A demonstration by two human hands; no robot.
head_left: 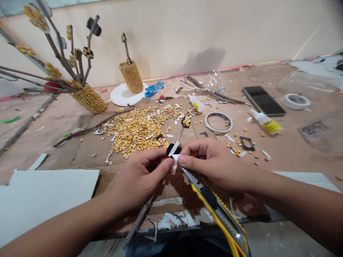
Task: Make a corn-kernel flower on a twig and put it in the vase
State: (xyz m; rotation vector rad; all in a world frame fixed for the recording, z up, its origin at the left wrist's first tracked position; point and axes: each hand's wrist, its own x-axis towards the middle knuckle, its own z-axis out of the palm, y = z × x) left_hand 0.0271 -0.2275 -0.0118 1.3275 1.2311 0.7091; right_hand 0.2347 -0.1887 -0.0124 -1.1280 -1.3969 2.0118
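Observation:
My left hand [146, 171] is closed round a thin twig [140, 219] that slants up past its fingers. A black disc [171, 150] sits against the twig at my fingertips, with a strip of white tape [174, 147] across it. Farther up is a black piece with corn kernels [185, 121]. My right hand [206, 157] pinches a small white tape end [176, 156] beside the disc. A yellow utility knife [214, 203] extends from under my right fingers toward me; its tip is hidden, and how it is held is unclear.
Loose corn kernels [139, 130] lie beyond my hands. Corn-covered pots [89, 98] with twigs stand at the back left. Glue bottles [268, 123], a tape roll [218, 123] and a phone [264, 100] lie right. White board [50, 200] lies left; paper scraps [174, 218] line the front edge.

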